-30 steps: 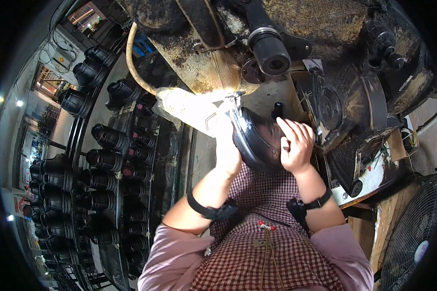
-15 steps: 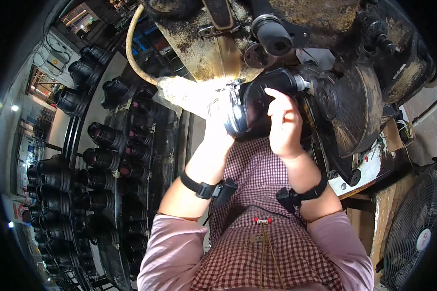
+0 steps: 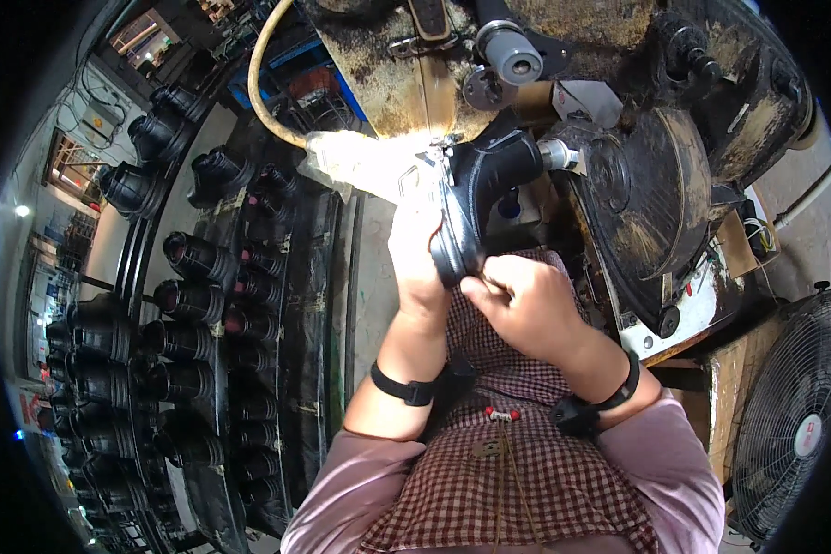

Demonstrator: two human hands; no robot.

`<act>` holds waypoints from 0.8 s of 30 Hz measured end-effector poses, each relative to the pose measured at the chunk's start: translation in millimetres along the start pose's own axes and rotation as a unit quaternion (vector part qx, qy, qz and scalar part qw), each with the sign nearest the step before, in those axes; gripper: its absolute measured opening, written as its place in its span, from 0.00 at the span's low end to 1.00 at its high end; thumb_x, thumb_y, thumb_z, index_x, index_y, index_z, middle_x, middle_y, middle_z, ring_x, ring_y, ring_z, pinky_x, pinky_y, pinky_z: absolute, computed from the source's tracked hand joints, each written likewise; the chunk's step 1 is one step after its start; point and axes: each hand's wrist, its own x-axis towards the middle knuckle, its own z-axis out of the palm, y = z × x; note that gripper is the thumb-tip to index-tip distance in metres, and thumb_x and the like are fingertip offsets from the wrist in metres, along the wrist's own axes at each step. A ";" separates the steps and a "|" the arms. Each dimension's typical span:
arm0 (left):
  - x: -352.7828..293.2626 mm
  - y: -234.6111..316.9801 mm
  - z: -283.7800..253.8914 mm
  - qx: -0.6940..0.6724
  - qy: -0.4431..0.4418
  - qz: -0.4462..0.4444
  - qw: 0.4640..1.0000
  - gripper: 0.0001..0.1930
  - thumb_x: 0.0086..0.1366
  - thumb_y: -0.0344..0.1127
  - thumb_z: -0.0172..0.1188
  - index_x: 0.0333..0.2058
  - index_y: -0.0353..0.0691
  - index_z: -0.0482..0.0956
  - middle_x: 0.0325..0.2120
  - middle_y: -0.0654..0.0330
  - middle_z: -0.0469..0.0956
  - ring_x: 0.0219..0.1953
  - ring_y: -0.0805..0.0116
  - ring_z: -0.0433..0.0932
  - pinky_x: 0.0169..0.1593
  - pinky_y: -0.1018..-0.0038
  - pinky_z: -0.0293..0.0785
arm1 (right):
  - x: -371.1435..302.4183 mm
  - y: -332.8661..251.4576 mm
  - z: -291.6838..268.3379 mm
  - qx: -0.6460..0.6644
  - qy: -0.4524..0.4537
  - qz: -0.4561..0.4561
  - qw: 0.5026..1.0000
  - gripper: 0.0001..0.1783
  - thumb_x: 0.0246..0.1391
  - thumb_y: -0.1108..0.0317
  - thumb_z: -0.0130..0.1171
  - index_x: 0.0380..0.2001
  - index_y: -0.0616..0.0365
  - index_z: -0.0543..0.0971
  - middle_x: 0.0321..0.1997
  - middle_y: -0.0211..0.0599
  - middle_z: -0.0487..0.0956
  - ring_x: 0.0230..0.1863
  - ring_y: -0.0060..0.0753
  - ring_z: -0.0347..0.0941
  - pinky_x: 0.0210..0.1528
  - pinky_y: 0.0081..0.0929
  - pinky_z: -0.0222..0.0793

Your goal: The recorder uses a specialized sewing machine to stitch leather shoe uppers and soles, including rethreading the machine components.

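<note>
A black leather boot (image 3: 472, 203) with a thick dark sole hangs sideways at the sewing head of a large worn machine (image 3: 365, 69). Its shaft end lies beside a shiny metal arm fitting (image 3: 558, 155). My left hand (image 3: 415, 245) is closed along the sole side, its fingers partly washed out by a bright lamp glare. Curled at the boot's lower end, my right hand (image 3: 531, 305) has its thumb and forefinger against the sole edge. Where the boot meets the stitching parts (image 3: 443, 148), glare hides detail.
Racks of black boots (image 3: 189, 342) stand to my left. A pale hose (image 3: 257, 88) curves down to the plastic-wrapped lamp. On the right are a big dark wheel (image 3: 651, 198), a white worktop (image 3: 660, 337) and a floor fan (image 3: 794, 415).
My right hand has come down from the boot's upper to its lower end and curled there. The boot has turned, its lower end swinging toward me, and my left hand has shifted along with it.
</note>
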 end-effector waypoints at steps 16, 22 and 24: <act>-8.2 -13.6 -11.0 0.174 0.054 0.143 0.973 0.15 0.62 0.29 0.53 0.44 0.25 0.76 0.42 0.53 0.78 0.46 0.63 0.75 0.54 0.67 0.66 | 30.6 -4.3 -30.9 0.810 -0.160 -0.163 0.540 0.31 0.61 0.47 0.49 0.08 0.47 0.55 0.07 0.17 0.54 0.06 0.11 0.48 0.10 0.14 0.42; -4.7 -5.7 3.2 0.211 0.085 0.176 0.958 0.13 0.62 0.28 0.53 0.41 0.25 0.76 0.36 0.53 0.79 0.40 0.67 0.76 0.49 0.71 0.70 | 25.5 -2.9 -33.8 0.799 -0.162 -0.139 0.562 0.32 0.59 0.45 0.51 0.08 0.47 0.54 0.08 0.16 0.54 0.07 0.10 0.49 0.09 0.13 0.40; -6.1 -2.3 5.1 0.198 0.083 0.151 0.965 0.12 0.61 0.28 0.54 0.41 0.25 0.76 0.36 0.57 0.79 0.39 0.69 0.76 0.47 0.71 0.70 | 25.0 -5.3 -32.0 0.801 -0.160 -0.139 0.561 0.33 0.60 0.45 0.49 0.08 0.47 0.54 0.08 0.15 0.52 0.06 0.10 0.49 0.09 0.14 0.40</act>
